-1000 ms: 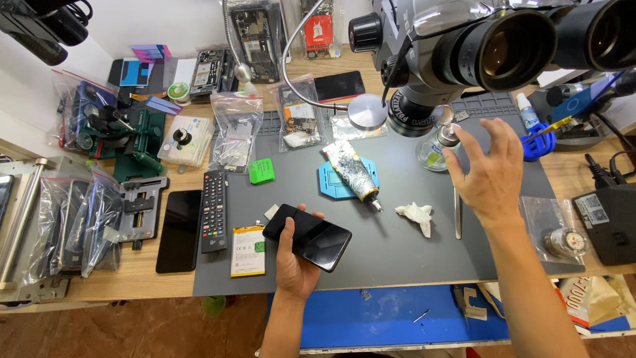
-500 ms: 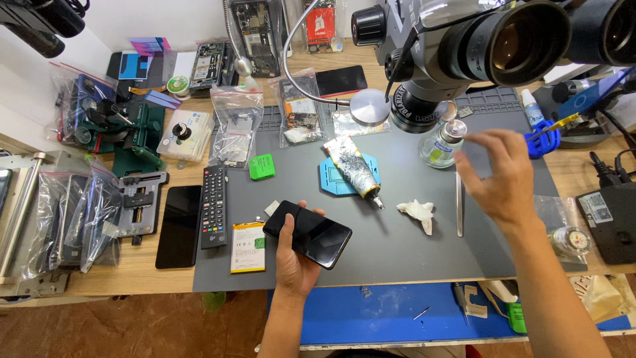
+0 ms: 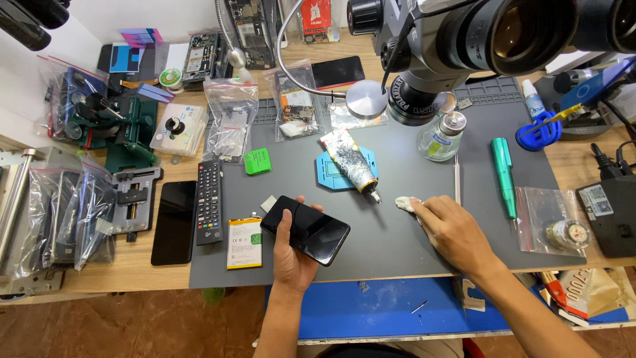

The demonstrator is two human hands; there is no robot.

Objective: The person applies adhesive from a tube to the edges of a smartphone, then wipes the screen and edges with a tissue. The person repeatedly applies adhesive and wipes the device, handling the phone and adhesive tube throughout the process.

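Observation:
My left hand (image 3: 291,255) holds a black smartphone (image 3: 306,229) flat over the front of the grey work mat (image 3: 397,252), dark glass side up. My right hand (image 3: 452,233) rests on the mat to the right, its fingertips closed on a small white wad of cloth (image 3: 403,203). Just behind the cloth lies a crumpled glue tube (image 3: 351,161) on a blue plastic frame (image 3: 329,174). A thin metal tool (image 3: 456,179) lies beside my right hand.
A microscope head (image 3: 490,40) overhangs the mat's back. On the mat are a glass solvent bottle (image 3: 438,137), a green pen tool (image 3: 503,176), a yellow phone battery (image 3: 244,242) and a remote control (image 3: 209,202). Another black phone (image 3: 173,222) and bagged parts (image 3: 73,205) lie left.
My right hand has dropped from near the glass bottle at the back right down to the white cloth on the mat. My left hand kept the phone still.

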